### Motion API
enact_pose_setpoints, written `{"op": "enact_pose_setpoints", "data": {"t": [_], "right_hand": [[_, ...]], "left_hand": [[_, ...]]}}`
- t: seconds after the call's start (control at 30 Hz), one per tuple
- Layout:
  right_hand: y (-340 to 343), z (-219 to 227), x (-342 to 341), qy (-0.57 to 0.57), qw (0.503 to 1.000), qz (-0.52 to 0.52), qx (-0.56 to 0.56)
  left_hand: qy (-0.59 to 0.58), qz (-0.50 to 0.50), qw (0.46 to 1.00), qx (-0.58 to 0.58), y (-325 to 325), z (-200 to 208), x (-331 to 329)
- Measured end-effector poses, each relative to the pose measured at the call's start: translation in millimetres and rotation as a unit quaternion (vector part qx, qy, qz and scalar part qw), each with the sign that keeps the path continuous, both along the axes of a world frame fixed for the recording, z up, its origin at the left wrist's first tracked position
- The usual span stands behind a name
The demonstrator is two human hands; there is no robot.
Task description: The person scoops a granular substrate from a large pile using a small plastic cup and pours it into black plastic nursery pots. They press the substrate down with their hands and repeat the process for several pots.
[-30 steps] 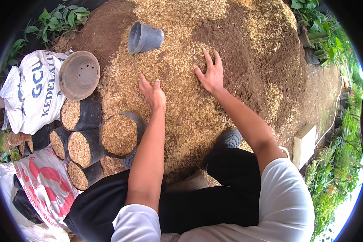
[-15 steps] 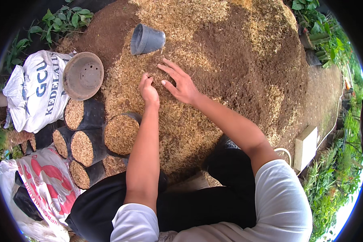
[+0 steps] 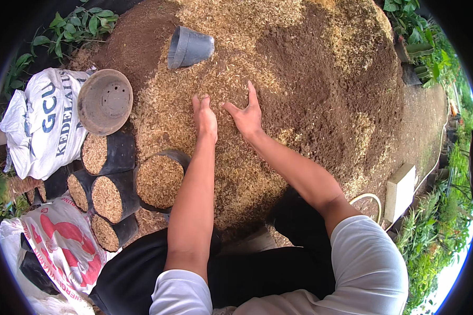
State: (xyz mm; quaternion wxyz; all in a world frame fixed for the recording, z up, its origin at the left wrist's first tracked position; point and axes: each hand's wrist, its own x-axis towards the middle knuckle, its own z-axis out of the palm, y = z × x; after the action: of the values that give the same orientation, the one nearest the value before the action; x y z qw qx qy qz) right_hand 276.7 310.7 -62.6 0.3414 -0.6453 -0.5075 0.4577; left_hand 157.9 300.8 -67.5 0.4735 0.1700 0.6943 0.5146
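My left hand (image 3: 206, 119) is over a heap of pale husks and brown soil (image 3: 284, 68). It points away from me with its fingers stretched, partly seen edge-on, and nothing shows in them. To its right, my right hand (image 3: 247, 114) has thumb and forefinger spread wide, its other fingers partly hidden. A small gap of husks separates the two hands. Just beyond them a dark grey plastic pot (image 3: 192, 48) lies on its side on the heap. Close by my left forearm stands a black grow bag (image 3: 160, 181) filled with husks.
More filled black bags (image 3: 109, 198) cluster at the left. A brown pot with drainage holes (image 3: 106, 101) rests against a white sack (image 3: 47, 121). A red-and-white sack (image 3: 63, 241) lies nearer. At the right are a pale block (image 3: 400, 193), a hose (image 3: 370, 197) and green plants (image 3: 431, 220).
Both hands have shifted to the right over the heap. The left fingers, curled before, are now stretched out, and the right thumb and forefinger have spread apart.
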Motion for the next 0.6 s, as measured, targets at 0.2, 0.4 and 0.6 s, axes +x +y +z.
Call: {"op": "enact_pose_setpoints", "data": {"t": [0.2, 0.4, 0.6], "right_hand": [[51, 16, 21, -0.106, 0.972, 0.131, 0.166], [20, 24, 46, -0.109, 0.878, 0.363, 0.291], [-77, 33, 42, -0.136, 0.964, 0.2, -0.111]], "left_hand": [[-0.083, -0.019, 0.988, 0.126, 23, 3, 17], [0.187, 0.014, 0.979, 0.075, -4, 9, -2], [0.373, -0.154, 0.862, -0.308, -51, 29, 8]]}}
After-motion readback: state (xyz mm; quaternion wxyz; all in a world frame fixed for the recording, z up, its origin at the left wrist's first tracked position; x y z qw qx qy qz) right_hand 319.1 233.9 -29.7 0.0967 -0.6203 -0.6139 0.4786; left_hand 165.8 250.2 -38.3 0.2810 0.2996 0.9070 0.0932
